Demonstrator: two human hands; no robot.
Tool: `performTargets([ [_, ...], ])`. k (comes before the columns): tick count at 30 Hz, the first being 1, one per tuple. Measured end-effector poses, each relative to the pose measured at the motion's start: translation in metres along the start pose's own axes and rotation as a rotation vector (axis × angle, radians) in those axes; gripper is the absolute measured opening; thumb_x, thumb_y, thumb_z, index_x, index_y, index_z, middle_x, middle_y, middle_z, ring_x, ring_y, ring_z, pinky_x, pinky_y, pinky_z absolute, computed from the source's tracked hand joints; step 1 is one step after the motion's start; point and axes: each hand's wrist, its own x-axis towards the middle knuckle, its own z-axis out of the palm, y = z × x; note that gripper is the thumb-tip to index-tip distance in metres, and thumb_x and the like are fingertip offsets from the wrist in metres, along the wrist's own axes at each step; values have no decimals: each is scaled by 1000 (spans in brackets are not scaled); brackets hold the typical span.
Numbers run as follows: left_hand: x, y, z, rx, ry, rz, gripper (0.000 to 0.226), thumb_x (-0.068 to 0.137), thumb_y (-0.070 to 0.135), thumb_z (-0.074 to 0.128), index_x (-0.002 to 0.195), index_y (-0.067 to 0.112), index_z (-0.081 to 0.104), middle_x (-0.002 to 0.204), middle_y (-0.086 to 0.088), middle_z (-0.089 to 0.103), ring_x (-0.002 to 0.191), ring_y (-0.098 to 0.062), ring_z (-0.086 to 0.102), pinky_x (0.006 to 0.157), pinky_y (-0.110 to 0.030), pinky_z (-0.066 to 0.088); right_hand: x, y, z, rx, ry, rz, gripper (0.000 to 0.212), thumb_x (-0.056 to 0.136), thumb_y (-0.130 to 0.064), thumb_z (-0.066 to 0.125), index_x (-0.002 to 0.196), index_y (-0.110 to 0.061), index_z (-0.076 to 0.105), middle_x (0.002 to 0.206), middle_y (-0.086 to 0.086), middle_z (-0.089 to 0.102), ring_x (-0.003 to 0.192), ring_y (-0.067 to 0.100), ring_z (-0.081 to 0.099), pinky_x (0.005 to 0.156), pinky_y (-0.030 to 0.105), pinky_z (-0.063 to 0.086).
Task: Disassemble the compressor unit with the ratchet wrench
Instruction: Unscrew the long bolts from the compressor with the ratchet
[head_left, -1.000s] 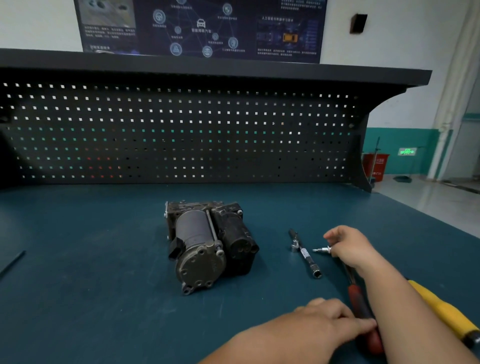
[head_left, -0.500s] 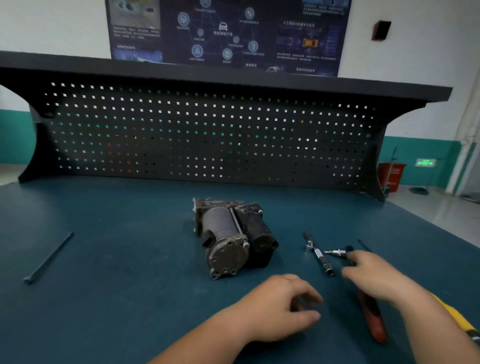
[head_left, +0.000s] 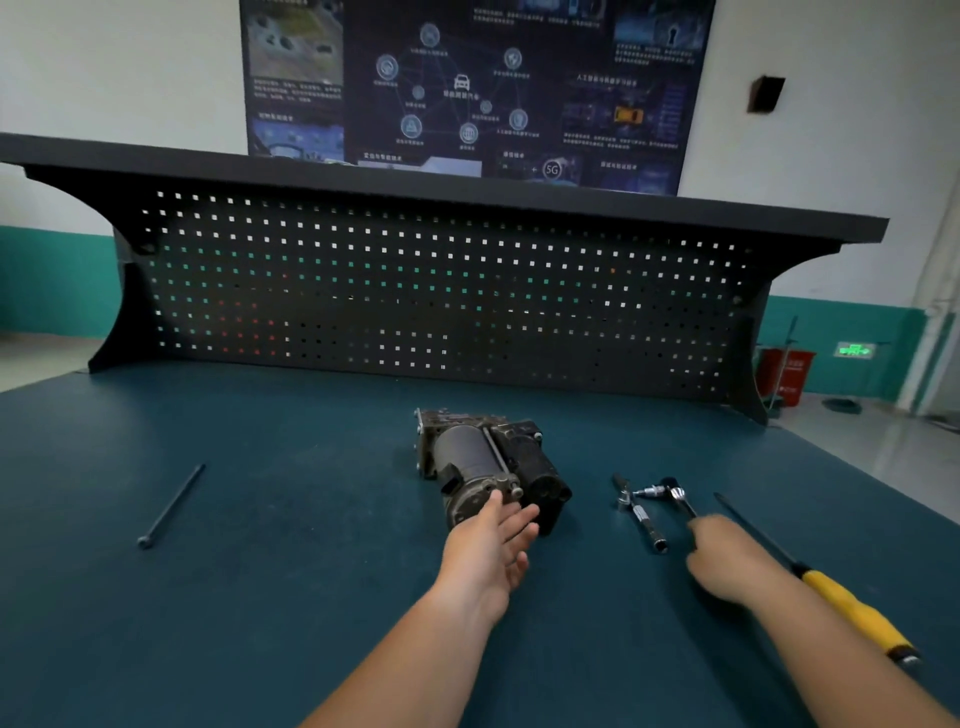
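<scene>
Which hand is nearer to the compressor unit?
Left. The left hand is at the near end of the compressor unit; the right hand is apart to its right, gripping the ratchet wrench.

- Grimy, dark compressor unit (head_left: 488, 467) lies on its side mid-desk, round end cap toward the front edge.
- Chrome-headed ratchet wrench (head_left: 678, 499), right of it, points toward the back edge.

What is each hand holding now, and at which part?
Right hand grips the ratchet by its handle; left hand holds nothing, open fingers at the compressor.
</scene>
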Motion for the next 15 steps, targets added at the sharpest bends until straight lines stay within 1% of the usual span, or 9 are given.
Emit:
performTargets([
  [1,1,0,1,2,18,3,29,99,31,44,107,7,58,92,1,71,50,-2,61,34,-13,37,0,-5,1,-17,57,-12,24,91,-15,46,113,-13,52,126,7,45,121,23,44,97,34,38],
  [2,3,0,2,-2,35,7,27,99,31,46,103,7,60,86,3,73,48,-2,60,34,-12,36,0,-12,3,4,134,-45,34,89,-19,49,123,-15,50,133,6,41,128,23,37,104,37,34],
  [3,3,0,3,-14,51,13,25,98,29,49,100,8,62,80,5,73,46,-1,59,34,-12,35,-4,-21,6,78,207,-100,42,88,-20,52,130,-17,48,139,5,38,133,22,31,109,37,29],
  [5,4,1,8,-48,75,27,18,97,25,52,94,10,62,69,8,72,41,0,54,33,-12,33,-12,-42,10,289,314,-284,47,86,-15,56,132,-17,50,144,4,35,138,20,26,113,32,22],
  [6,5,1,12,-63,88,33,16,96,24,53,91,12,62,68,8,71,39,1,51,33,-11,31,-16,-54,12,377,338,-382,46,86,-12,56,131,-18,52,144,1,36,140,17,24,114,27,18],
  [8,7,1,16,-76,105,39,16,96,21,53,85,13,62,69,7,67,37,1,45,32,-11,28,-26,-78,17,496,374,-547,45,86,-7,55,129,-21,55,139,-10,38,139,9,22,109,14,11],
  [10,8,0,17,-97,91,34,17,97,19,52,85,14,63,69,7,66,38,1,43,33,-11,28,-35,-99,25,602,406,-646,46,87,-2,54,129,-22,56,134,-18,38,135,0,23,105,5,9],
  [13,11,-1,14,-128,67,21,18,96,19,53,87,12,67,63,7,67,45,-2,42,40,-13,33,-43,-115,40,714,354,-675,51,89,2,49,131,-26,52,130,-28,36,133,-6,25,103,0,12],
  [15,13,-2,12,-137,60,23,19,95,19,54,87,11,69,59,7,67,43,-2,41,41,-14,33,-41,-116,45,689,337,-680,51,91,-1,47,135,-28,48,127,-34,32,131,-11,23,102,-1,12],
])
